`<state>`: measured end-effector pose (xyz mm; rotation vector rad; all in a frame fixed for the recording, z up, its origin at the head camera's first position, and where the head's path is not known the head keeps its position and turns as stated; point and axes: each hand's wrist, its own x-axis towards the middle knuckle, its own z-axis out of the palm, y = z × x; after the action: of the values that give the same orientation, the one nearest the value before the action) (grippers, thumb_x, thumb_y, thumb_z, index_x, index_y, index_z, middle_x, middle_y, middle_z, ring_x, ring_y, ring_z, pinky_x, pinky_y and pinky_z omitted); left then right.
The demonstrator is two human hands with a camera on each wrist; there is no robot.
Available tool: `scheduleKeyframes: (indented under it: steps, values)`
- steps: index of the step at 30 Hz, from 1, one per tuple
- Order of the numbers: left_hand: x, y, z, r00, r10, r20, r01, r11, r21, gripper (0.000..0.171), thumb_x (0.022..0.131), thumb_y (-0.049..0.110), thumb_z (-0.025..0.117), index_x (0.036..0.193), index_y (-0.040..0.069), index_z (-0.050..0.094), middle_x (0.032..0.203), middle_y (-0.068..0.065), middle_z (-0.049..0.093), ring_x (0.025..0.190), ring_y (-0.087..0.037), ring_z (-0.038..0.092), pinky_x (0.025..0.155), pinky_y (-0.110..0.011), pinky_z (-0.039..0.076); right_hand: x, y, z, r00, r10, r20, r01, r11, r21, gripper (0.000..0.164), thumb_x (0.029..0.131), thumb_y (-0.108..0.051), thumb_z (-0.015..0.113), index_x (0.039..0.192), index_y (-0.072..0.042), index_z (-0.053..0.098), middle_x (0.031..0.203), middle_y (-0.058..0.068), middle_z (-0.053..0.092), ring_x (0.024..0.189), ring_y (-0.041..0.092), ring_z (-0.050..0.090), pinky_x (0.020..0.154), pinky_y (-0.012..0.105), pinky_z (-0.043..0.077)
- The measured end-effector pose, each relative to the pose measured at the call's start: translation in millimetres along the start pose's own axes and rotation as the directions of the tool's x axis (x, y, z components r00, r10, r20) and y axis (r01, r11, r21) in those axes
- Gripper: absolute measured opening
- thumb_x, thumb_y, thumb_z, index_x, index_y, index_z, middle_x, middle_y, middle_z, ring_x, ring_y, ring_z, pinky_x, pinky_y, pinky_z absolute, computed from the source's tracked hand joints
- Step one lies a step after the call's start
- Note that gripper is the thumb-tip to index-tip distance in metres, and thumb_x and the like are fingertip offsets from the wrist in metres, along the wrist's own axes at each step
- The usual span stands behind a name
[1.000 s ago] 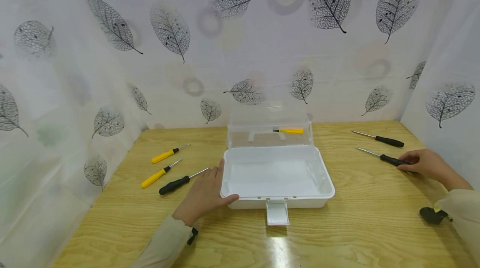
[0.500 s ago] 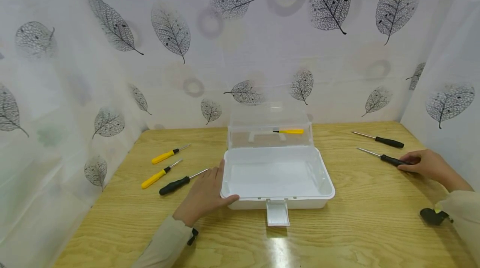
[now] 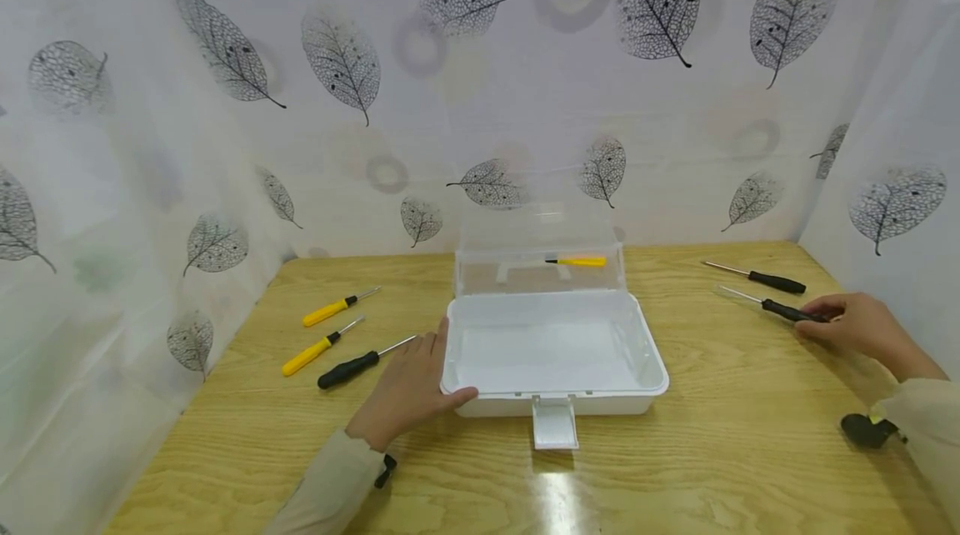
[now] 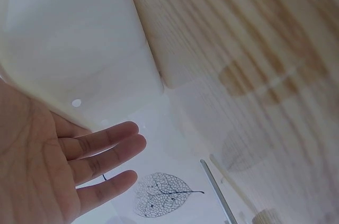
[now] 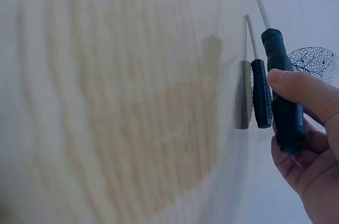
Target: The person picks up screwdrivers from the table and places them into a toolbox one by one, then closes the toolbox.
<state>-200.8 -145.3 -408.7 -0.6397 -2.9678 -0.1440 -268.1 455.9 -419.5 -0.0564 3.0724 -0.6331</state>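
Observation:
On the right of the head view, my right hand (image 3: 862, 331) pinches a black-handled screwdriver (image 3: 783, 310) by the handle. In the right wrist view, thumb and fingers hold this screwdriver (image 5: 283, 91) near the end of its handle, its shaft pointing away. A second black-handled screwdriver (image 3: 776, 282) lies just behind it on the table. My left hand (image 3: 408, 385) rests at the left side of a white toolbox (image 3: 555, 406), thumb along the front rim. From the left wrist, its fingers (image 4: 108, 152) look nearly straight beside the box wall. The clear lid (image 3: 480, 275) stands raised behind the box.
Left of the box lie two yellow screwdrivers (image 3: 324, 314) and another black-handled screwdriver (image 3: 348, 370). A small yellow screwdriver (image 3: 585, 262) shows through the lid. The latch (image 3: 555, 425) hangs at the front. A leaf-print curtain (image 3: 525, 102) encloses the wooden table (image 3: 675, 468).
The screwdriver in my right hand has shifted slightly right, its tip a little higher in the head view. My left hand and the toolbox have stayed in place.

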Motion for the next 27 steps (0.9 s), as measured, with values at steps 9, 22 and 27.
scheduleKeyframes:
  steps: [9, 22, 27]
  values:
    - [0.7, -1.1, 1.4, 1.0, -0.003, -0.014, 0.003, 1.0, 0.002, 0.105, 0.079, 0.067, 0.057, 0.145, -0.007, 0.023, 0.128, -0.023, 0.055, 0.115, -0.034, 0.055, 0.101, -0.045, 0.043, 0.8, -11.6, -7.7, 0.99, -0.078, -0.117, 0.078, 0.997, -0.004, 0.035, 0.081, -0.025, 0.073, 0.096, 0.006, 0.068, 0.08, 0.013, 0.068, 0.06, -0.01, 0.046, 0.054, 0.029, 0.049]
    - [0.3, -0.9, 1.9, 1.0, -0.007, -0.021, 0.007, 1.0, -0.005, 0.106, 0.078, 0.067, 0.057, 0.145, -0.007, 0.024, 0.128, -0.023, 0.055, 0.114, -0.033, 0.055, 0.1, -0.044, 0.044, 1.2, -25.4, -15.3, 0.978, -0.106, -0.182, 0.105, 0.994, -0.012, 0.035, 0.081, -0.022, 0.073, 0.097, 0.008, 0.066, 0.083, 0.022, 0.067, 0.06, -0.002, 0.05, 0.054, 0.032, 0.051]
    - [0.5, -0.8, 1.5, 1.0, -0.004, -0.015, 0.004, 1.0, -0.008, 0.106, 0.078, 0.067, 0.057, 0.145, -0.007, 0.024, 0.128, -0.023, 0.054, 0.115, -0.034, 0.055, 0.1, -0.045, 0.043, 18.1, 11.3, -3.1, 0.971, -0.095, -0.22, 0.096, 0.995, -0.007, 0.039, 0.079, -0.032, 0.075, 0.098, 0.002, 0.068, 0.083, 0.016, 0.067, 0.061, 0.003, 0.054, 0.054, 0.036, 0.051]
